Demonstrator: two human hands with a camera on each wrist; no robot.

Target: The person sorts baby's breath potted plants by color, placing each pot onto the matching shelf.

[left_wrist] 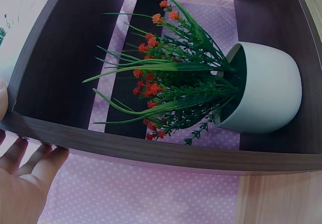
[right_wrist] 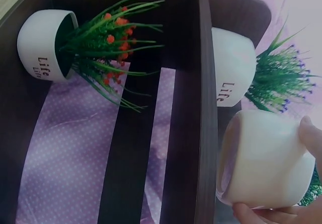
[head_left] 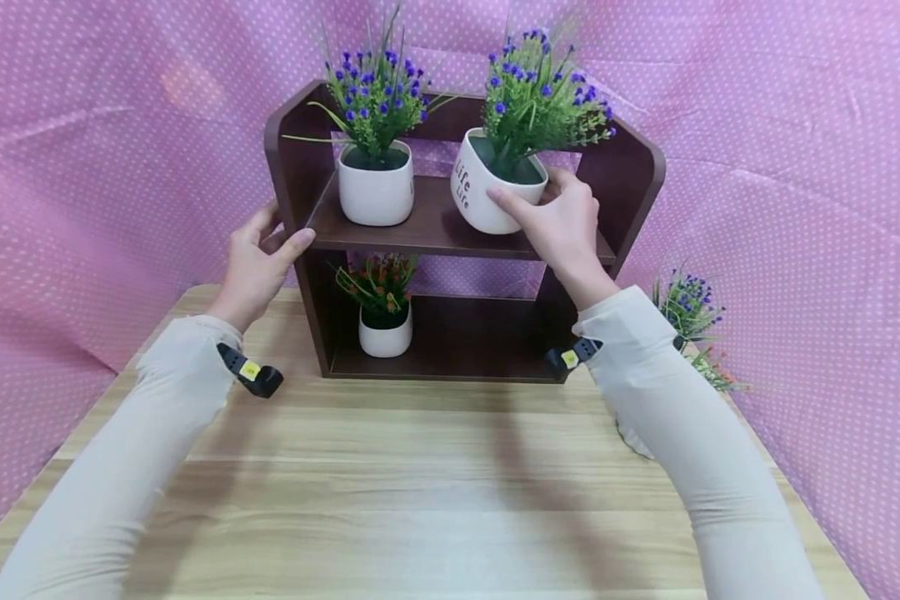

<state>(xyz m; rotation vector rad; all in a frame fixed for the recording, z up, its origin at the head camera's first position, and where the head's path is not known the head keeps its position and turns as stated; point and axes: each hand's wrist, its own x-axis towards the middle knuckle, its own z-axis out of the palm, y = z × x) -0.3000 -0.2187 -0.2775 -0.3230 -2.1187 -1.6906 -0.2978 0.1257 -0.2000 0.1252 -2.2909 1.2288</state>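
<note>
We grasp the tilted pot (head_left: 483, 215) between the thumb and fingers of our right hand (head_left: 568, 223), over the upper tier (head_left: 435, 208) of the rack (head_left: 624, 175); we cannot tell whether its base touches. With our left hand (head_left: 257, 260) we grip the rack's edge, thumb in front, fingers outside. Just beside the left fingers, an upright pot (head_left: 376, 198) stands on the upper tier; below them, the red-flowered pot (head_left: 384, 337) occupies the lower tier (head_left: 472, 333).
</note>
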